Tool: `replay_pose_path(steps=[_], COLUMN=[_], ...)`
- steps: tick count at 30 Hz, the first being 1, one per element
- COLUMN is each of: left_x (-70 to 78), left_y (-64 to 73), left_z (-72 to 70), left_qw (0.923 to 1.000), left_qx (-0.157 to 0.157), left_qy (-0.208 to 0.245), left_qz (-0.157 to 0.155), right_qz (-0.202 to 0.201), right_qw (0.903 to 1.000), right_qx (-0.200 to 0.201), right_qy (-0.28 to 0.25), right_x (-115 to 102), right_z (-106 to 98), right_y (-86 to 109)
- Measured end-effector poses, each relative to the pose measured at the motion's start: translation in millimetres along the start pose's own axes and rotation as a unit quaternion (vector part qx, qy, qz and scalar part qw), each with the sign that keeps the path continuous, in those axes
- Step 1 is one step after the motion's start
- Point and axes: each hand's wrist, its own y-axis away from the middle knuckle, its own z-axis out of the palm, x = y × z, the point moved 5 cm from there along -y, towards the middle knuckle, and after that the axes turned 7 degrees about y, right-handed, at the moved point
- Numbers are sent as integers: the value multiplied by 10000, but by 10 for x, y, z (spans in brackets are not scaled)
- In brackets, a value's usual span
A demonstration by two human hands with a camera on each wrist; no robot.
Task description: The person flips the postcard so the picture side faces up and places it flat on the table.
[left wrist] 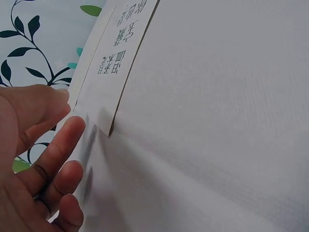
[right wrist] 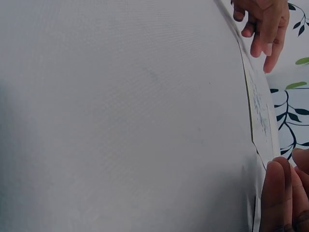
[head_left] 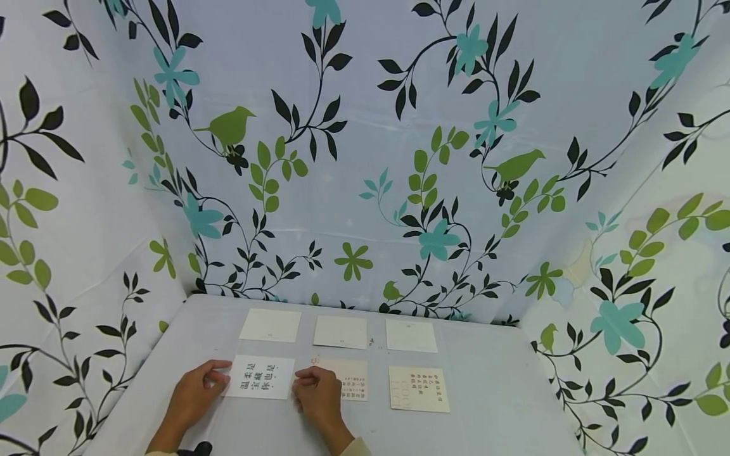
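Note:
A white card [head_left: 259, 377] printed with bold dark characters lies flat on the white-covered table, between both hands. My left hand [head_left: 196, 392] is beside its left edge, with fingers loosely bent and nothing held; in the left wrist view its fingertips [left wrist: 75, 126] are apart from the card [left wrist: 120, 63]. At the card's right edge is my right hand [head_left: 319, 396]. Its fingertips [right wrist: 275, 169] are at the card's end in the right wrist view; whether they touch it I cannot tell. That hand partly covers a cream card [head_left: 355, 380] with reddish print.
Another cream card [head_left: 419, 389] with printed lines lies farther right. Behind stand three nearly blank cards in a row: left [head_left: 270, 325], middle [head_left: 341, 333] and right [head_left: 410, 335]. A patterned cloth [head_left: 353, 190] with leaves and birds encloses the table [head_left: 490, 386] at back and sides.

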Motion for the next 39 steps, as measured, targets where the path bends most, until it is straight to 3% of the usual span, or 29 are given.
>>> replay_pose_path(steps=[6, 18, 39], left_x=[46, 110, 211], left_y=[-44, -111, -345], left_z=[3, -26, 25], left_qw=[9995, 9983, 9982], left_qx=[145, 286, 174], left_qy=[7, 21, 391], left_qz=[285, 517, 423], right_qz=[-14, -178, -54], right_qw=[10000, 9991, 9983], right_qx=[40, 114, 72], right_qy=[44, 371, 568], right_x=[3, -68, -69], right_z=[-14, -74, -66], right_y=[-83, -223, -464])
